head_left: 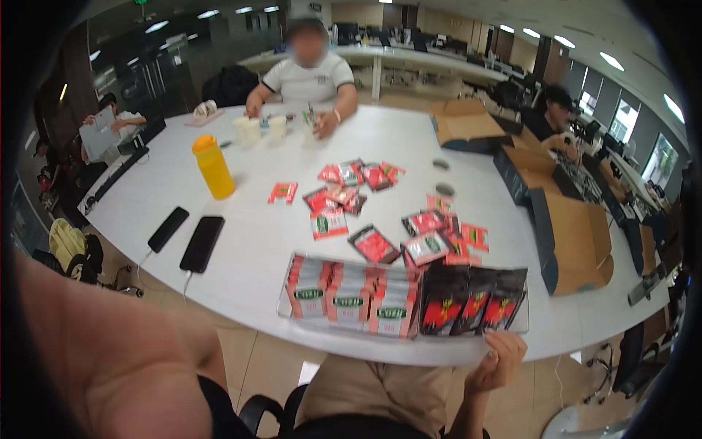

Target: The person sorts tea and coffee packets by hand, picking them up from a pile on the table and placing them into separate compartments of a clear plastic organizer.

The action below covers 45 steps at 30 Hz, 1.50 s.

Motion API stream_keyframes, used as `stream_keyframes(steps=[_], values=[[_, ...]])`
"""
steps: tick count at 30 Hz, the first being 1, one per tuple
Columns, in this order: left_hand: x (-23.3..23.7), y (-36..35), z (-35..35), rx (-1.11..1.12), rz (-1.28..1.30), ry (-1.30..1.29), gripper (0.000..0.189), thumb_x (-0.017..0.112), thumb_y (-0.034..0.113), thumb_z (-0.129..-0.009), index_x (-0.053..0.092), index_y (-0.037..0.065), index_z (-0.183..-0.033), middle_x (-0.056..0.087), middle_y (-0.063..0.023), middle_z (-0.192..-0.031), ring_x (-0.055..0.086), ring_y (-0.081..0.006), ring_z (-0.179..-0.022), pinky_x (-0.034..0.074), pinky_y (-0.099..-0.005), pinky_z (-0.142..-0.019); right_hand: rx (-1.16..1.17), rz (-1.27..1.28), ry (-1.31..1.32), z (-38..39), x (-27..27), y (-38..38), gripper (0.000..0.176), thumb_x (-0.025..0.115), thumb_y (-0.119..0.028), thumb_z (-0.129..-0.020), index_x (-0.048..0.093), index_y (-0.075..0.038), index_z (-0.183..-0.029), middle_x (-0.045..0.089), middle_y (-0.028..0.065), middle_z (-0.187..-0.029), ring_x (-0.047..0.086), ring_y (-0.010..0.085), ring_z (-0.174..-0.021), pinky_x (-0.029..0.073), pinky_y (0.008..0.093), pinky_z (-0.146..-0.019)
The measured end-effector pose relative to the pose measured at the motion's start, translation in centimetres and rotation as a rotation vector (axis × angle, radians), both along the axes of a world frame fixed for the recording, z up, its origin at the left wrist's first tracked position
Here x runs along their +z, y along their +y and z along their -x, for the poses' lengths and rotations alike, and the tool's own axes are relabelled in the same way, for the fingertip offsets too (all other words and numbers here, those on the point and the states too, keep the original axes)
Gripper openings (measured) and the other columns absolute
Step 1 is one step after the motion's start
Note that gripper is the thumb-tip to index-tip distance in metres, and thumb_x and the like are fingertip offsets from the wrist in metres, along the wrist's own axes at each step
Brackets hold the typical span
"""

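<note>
Close to the camera, my left hand (110, 358) fills the lower left as a blurred palm and wrist; its fingers are out of sight. At the near table edge, my right hand (499, 360) has its fingers curled together against the lower front edge of a clear tray (351, 331). What those fingers grip, if anything, is hidden. Rows of pink-and-white "Cozy" packets (347, 301) stand upright in the tray's left and middle. Black-and-red packets (472, 304) stand in its right part, just above my right hand.
Loose packets (373, 243) lie scattered beyond the tray. A yellow bottle (213, 168) and two phones (202, 243) with cables are at left. Open cardboard boxes (574, 241) line the right side. Across the table sits a person (311, 80) by pale cups (276, 129).
</note>
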<state>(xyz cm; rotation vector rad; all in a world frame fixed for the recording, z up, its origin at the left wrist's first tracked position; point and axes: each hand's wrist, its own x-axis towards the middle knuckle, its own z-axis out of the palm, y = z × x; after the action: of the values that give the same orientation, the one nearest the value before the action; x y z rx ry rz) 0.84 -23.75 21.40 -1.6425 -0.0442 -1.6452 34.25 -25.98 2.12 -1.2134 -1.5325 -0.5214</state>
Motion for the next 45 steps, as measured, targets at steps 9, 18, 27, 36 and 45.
stream_keyframes(steps=[9, 18, 27, 36, 45], values=[[-0.2, 1.2, -1.5, -0.029, 0.0, -0.027, 0.032, 0.043, -0.001, -0.086, 0.048, 0.008, -0.116, 0.052, -0.0165, -0.114, 0.05, -0.0287, -0.106, 0.045, -0.0434, -0.085, -0.18, 0.02, 0.131, -3.5, -1.6, 1.3, 0.032, 0.042, -0.012, -0.089, 0.053, 0.004, -0.113, 0.052, 0.0225, -0.124, 0.047, 0.0364, -0.115, 0.034, 0.0459, -0.099], [0.3, 2.6, -1.8, -0.051, 0.022, -0.068, 0.028, 0.043, 0.001, -0.089, 0.048, 0.003, -0.117, 0.052, -0.0216, -0.116, 0.051, -0.0313, -0.111, 0.046, -0.0438, -0.09, 0.201, 0.203, 0.709, -5.0, -3.1, 3.9, 0.048, 0.036, -0.022, -0.098, 0.032, 0.005, -0.137, 0.041, 0.0231, -0.137, 0.046, 0.0293, -0.12, 0.034, 0.0386, -0.102], [-0.2, 8.8, -0.5, -0.062, 0.187, -0.21, 0.027, 0.043, 0.003, -0.092, 0.047, -0.002, -0.118, 0.053, -0.0267, -0.118, 0.052, -0.0339, -0.115, 0.048, -0.0442, -0.095, 0.172, 0.227, 0.698, -5.0, -3.3, 3.8, 0.044, 0.031, -0.02, -0.099, 0.033, 0.002, -0.137, 0.042, 0.0222, -0.136, 0.045, 0.0287, -0.122, 0.035, 0.0388, -0.102], [-16.1, 25.3, 0.9, 0.106, 1.412, 0.108, 0.032, 0.062, 0.015, -0.084, 0.058, 0.003, -0.113, 0.061, -0.014, -0.114, 0.056, -0.0276, -0.107, 0.041, -0.0374, -0.094, 0.116, 0.238, 0.69, -5.1, -3.4, 3.8, 0.044, 0.032, -0.02, -0.098, 0.035, 0.006, -0.134, 0.044, 0.0218, -0.133, 0.048, 0.0283, -0.118, 0.038, 0.0384, -0.099], [-21.7, 25.3, 0.0, 0.389, 1.584, 0.254, 0.07, 0.063, 0.039, -0.083, 0.034, 0.011, -0.141, 0.043, -0.0187, -0.138, 0.041, -0.0361, -0.126, 0.037, -0.0386, -0.101, 0.019, 0.26, 0.665, -5.1, -3.5, 3.6, 0.043, 0.032, -0.018, -0.097, 0.036, 0.007, -0.132, 0.045, 0.022, -0.13, 0.05, 0.0282, -0.115, 0.04, 0.0377, -0.096]])
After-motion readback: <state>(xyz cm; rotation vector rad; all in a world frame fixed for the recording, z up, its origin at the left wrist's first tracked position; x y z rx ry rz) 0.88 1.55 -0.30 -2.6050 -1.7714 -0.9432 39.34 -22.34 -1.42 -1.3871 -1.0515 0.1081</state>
